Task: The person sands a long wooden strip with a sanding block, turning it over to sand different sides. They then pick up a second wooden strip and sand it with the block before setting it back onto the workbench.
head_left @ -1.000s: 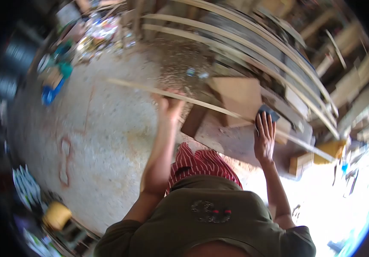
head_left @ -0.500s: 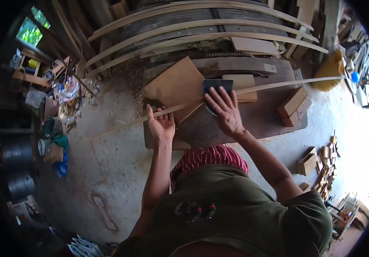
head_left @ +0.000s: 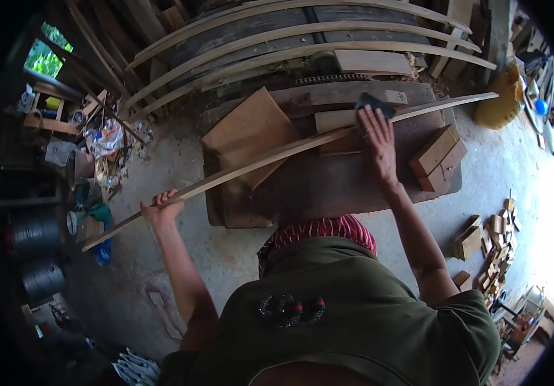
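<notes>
— Which step?
— Seemingly sanding; the strip (head_left: 251, 166) slants across the surface (head_left: 347, 183), frame's lower left to upper right; left hand (head_left: 163, 204) clasps it; right hand (head_left: 380, 141) lies on the pad (head_left: 372, 104), grip unclear.
— Next?
— Probably steady holding; even strokes.

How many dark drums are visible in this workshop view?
2. The upper drum is near the picture's left edge; the lower drum is just below it. Both are left of the left hand. Others may be hidden in the shadow there.

Left grip (head_left: 163, 210) farther from right grip (head_left: 380, 147)
</notes>
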Action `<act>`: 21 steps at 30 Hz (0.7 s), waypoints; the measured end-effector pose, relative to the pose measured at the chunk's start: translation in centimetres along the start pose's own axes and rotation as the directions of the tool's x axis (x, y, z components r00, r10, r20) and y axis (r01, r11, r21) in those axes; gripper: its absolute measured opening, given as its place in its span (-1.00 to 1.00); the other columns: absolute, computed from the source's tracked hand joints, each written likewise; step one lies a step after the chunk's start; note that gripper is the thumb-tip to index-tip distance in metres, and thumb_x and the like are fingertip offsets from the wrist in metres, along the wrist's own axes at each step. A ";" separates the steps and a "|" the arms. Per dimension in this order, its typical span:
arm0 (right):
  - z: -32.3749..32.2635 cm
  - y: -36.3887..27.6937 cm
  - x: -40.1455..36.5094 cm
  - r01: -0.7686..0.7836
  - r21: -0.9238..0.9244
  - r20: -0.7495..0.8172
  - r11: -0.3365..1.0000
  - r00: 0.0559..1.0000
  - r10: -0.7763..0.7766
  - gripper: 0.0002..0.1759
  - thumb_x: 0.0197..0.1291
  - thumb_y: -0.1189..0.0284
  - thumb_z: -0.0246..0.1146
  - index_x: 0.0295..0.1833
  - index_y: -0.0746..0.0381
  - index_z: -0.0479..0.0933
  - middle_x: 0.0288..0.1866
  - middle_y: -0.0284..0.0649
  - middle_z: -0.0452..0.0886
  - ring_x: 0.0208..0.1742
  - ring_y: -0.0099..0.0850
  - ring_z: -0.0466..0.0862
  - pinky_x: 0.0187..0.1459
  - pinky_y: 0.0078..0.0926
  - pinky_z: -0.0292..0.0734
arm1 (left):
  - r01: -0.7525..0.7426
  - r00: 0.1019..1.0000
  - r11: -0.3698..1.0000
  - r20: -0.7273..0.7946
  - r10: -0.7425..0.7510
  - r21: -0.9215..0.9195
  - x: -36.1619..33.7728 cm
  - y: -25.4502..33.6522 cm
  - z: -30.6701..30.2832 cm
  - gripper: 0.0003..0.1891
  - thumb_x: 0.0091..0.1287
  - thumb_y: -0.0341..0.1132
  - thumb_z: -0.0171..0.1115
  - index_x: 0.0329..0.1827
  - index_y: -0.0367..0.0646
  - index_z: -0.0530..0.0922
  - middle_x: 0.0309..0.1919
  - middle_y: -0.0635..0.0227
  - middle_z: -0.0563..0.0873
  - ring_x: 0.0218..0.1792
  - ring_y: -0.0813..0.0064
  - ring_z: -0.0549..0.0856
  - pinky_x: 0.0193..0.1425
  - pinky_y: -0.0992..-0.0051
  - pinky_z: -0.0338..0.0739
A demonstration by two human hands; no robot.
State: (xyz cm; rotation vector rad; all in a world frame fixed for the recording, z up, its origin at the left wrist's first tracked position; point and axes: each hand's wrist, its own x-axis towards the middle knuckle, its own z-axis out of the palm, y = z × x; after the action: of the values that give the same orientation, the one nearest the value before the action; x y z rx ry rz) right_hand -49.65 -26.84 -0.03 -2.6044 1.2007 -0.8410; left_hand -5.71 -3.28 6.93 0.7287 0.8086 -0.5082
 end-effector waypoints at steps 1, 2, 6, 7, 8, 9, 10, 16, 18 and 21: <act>-0.3 0.4 0.3 -0.021 0.005 -0.046 1.000 0.999 0.021 -0.35 0.34 0.41 0.02 0.56 0.07 0.21 0.61 -0.23 0.20 0.63 -0.15 0.11 0.57 0.01 -0.11 | 0.024 1.000 1.000 -0.014 -0.024 -0.003 0.8 1.7 -0.5 -0.31 0.41 0.42 -0.17 -0.65 0.04 0.05 -0.75 0.50 0.12 -0.60 0.47 0.14 -0.38 0.42 0.15; 0.0 1.1 0.5 -0.040 -0.018 -0.054 0.999 0.998 0.039 -0.39 0.39 0.38 0.02 0.55 0.08 0.22 0.60 -0.22 0.21 0.62 -0.16 0.12 0.57 0.00 -0.12 | 0.030 0.999 0.999 -0.035 -0.030 0.014 1.6 3.2 -1.0 -0.30 0.40 0.44 -0.18 -0.65 0.05 0.05 -0.75 0.51 0.12 -0.59 0.46 0.18 -0.37 0.41 0.20; 0.4 0.2 1.6 -0.010 -0.084 -0.021 0.996 1.000 0.008 -0.44 0.46 0.35 0.05 0.54 0.08 0.25 0.59 -0.23 0.24 0.62 -0.19 0.15 0.57 0.00 -0.11 | -0.022 0.995 0.999 -0.101 0.026 0.047 6.1 8.4 -4.6 -0.33 0.43 0.38 -0.12 -0.63 0.05 0.08 -0.72 0.51 0.18 -0.57 0.45 0.23 -0.35 0.40 0.29; 1.0 -0.5 1.7 -0.008 -0.137 0.002 0.991 1.000 0.009 -0.44 0.45 0.34 0.05 0.54 0.06 0.25 0.59 -0.26 0.24 0.61 -0.21 0.15 0.57 -0.02 -0.12 | -0.013 0.990 0.997 -0.140 0.024 0.082 7.5 9.4 -5.6 -0.37 0.44 0.32 -0.05 -0.62 0.05 0.11 -0.69 0.51 0.23 -0.56 0.46 0.27 -0.33 0.39 0.34; 1.6 -1.3 1.9 -0.012 -0.129 -0.002 0.992 1.000 0.012 -0.43 0.45 0.34 0.05 0.54 0.06 0.25 0.59 -0.26 0.25 0.61 -0.21 0.15 0.57 -0.03 -0.13 | 0.000 0.984 0.993 -0.175 0.021 0.119 8.9 9.7 -6.3 -0.41 0.45 0.25 0.02 -0.60 0.05 0.15 -0.66 0.50 0.29 -0.55 0.47 0.31 -0.32 0.37 0.39; 2.1 -1.9 2.0 -0.018 -0.123 -0.006 0.992 1.000 0.018 -0.43 0.45 0.34 0.06 0.54 0.05 0.25 0.58 -0.27 0.25 0.61 -0.22 0.16 0.57 -0.04 -0.14 | 0.003 0.984 0.992 -0.175 0.019 0.123 9.9 9.3 -7.0 -0.41 0.45 0.25 0.02 -0.60 0.05 0.15 -0.66 0.50 0.29 -0.55 0.47 0.31 -0.32 0.37 0.39; 2.4 -2.3 2.1 -0.012 -0.131 0.000 0.991 1.000 0.012 -0.42 0.44 0.34 0.06 0.55 0.05 0.24 0.59 -0.27 0.24 0.61 -0.23 0.16 0.57 -0.04 -0.16 | -0.027 0.993 0.997 -0.110 0.034 0.068 10.7 8.4 -7.7 -0.46 0.44 0.19 0.09 -0.56 0.04 0.20 -0.63 0.49 0.32 -0.53 0.47 0.35 -0.31 0.36 0.41; 2.5 -3.3 2.4 -0.015 -0.165 -0.031 0.986 0.999 0.010 -0.40 0.42 0.32 0.08 0.55 0.02 0.23 0.59 -0.30 0.23 0.61 -0.24 0.16 0.57 -0.01 -0.16 | 0.085 0.993 0.996 0.080 -0.087 0.033 6.9 -5.8 -6.8 -0.50 0.39 0.19 0.14 -0.49 -0.01 0.31 -0.55 0.42 0.45 -0.43 0.45 0.51 -0.15 0.35 0.54; 2.5 -3.0 2.3 -0.017 -0.173 -0.031 0.985 0.999 0.012 -0.36 0.37 0.37 0.10 0.56 0.00 0.21 0.59 -0.33 0.24 0.61 -0.26 0.17 0.57 0.00 -0.14 | 0.141 0.987 0.989 0.077 -0.144 0.034 4.7 -8.7 -5.6 -0.49 0.39 0.20 0.13 -0.50 -0.01 0.31 -0.55 0.41 0.47 -0.43 0.44 0.53 -0.14 0.35 0.55; 2.4 -5.2 2.5 -0.054 -0.123 -0.113 0.991 0.993 0.040 -0.29 0.25 0.46 0.08 0.55 0.03 0.22 0.57 -0.20 0.26 0.57 -0.14 0.22 0.56 0.03 -0.08 | 0.254 0.957 0.965 0.127 -0.260 0.058 3.1 -10.7 -4.7 -0.50 0.36 0.21 0.17 -0.49 0.01 0.33 -0.61 0.44 0.48 -0.49 0.45 0.54 -0.24 0.41 0.56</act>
State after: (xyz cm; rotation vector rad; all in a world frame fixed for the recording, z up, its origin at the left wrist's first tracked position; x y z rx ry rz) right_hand -43.65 -25.40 0.90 -2.6462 1.3817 -0.9405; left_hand -13.03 -7.11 -1.89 0.6221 0.7728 -0.8021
